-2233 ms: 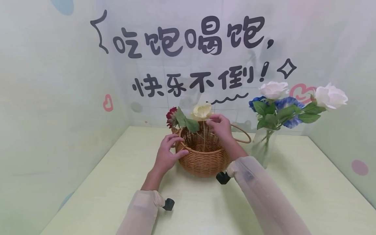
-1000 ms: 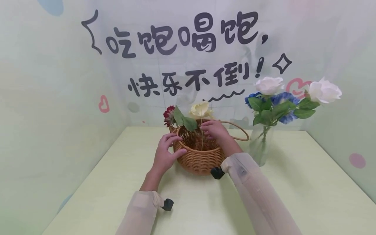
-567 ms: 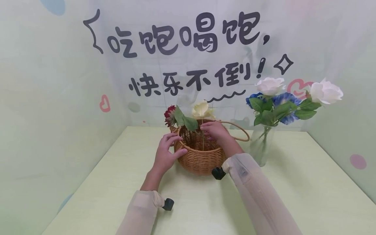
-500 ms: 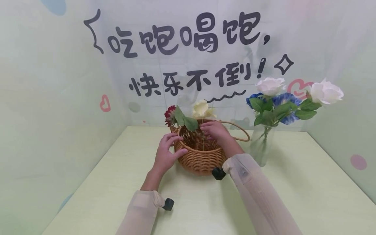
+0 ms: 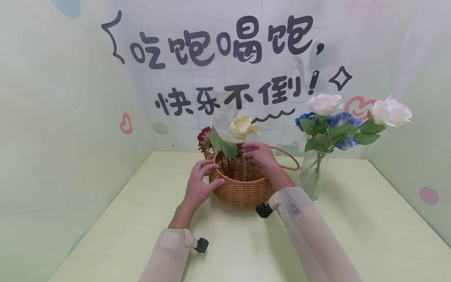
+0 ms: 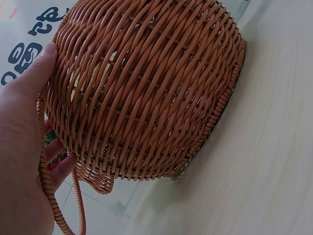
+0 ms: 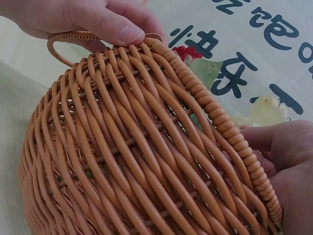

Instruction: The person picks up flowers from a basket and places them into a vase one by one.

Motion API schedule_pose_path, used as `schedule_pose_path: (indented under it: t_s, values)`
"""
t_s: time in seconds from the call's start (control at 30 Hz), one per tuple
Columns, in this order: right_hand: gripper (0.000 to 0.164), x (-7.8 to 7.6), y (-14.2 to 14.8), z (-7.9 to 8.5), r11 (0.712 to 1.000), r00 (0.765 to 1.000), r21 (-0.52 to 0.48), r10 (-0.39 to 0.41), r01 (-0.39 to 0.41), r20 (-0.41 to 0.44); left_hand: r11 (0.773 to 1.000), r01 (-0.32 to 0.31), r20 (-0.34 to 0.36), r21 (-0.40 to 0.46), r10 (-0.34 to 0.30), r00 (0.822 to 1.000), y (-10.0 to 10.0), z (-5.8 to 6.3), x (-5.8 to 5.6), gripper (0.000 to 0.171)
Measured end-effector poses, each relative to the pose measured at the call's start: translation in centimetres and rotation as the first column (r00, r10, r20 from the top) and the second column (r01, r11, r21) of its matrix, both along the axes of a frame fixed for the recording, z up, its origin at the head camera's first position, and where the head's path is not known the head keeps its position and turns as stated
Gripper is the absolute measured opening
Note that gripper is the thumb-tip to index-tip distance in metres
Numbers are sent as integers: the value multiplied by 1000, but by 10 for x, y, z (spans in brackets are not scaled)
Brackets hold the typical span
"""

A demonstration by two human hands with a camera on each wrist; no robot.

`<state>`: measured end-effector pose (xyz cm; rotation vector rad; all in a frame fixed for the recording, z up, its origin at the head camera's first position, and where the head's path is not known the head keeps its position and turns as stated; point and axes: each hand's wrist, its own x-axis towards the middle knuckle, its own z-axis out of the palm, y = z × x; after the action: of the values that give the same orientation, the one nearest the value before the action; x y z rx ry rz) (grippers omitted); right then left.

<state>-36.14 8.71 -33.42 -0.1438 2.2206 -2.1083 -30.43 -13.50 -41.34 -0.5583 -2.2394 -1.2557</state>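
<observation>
A brown wicker basket [image 5: 243, 194] stands on the table in the head view. My left hand [image 5: 199, 184] holds its left rim, thumb on the near side and fingers over the edge. The left wrist view shows the thumb against the weave of the basket [image 6: 146, 88]. A pale yellow artificial flower [image 5: 243, 127] rises upright above the basket, its thin stem reaching down inside. My right hand [image 5: 262, 156] pinches that stem below the bloom, over the basket's right side. A red flower [image 5: 204, 138] with green leaves leans over the left rim.
Right of the basket, a clear glass vase [image 5: 314, 176] holds white roses [image 5: 324, 104] and blue flowers [image 5: 347, 121] with leaves. The basket's loop handle [image 5: 296, 158] sticks out towards the vase. A printed backdrop [image 5: 225, 23] stands behind the table [image 5: 229, 246].
My right hand came down from beside the yellow bloom to its stem, then lifted slightly, and the flower rose a little with it. The left hand stayed on the basket rim.
</observation>
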Motion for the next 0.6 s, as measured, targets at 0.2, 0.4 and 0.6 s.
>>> schedule_pose_path:
  t_s: [0.2,0.4,0.6]
  values:
    - [39,2,2,2,992,1000,-128,-10,8,-15,1000,2,0,-1,-2,1000,0,0,0,45]
    - [38,2,3,3,979,999,-203,-30,26,-19,1000,-2,4,0,2,1000,0,0,0,44]
    - [31,3,3,4,974,998,-220,-67,61,-21,1000,-2,3,4,2,1000,0,0,0,44]
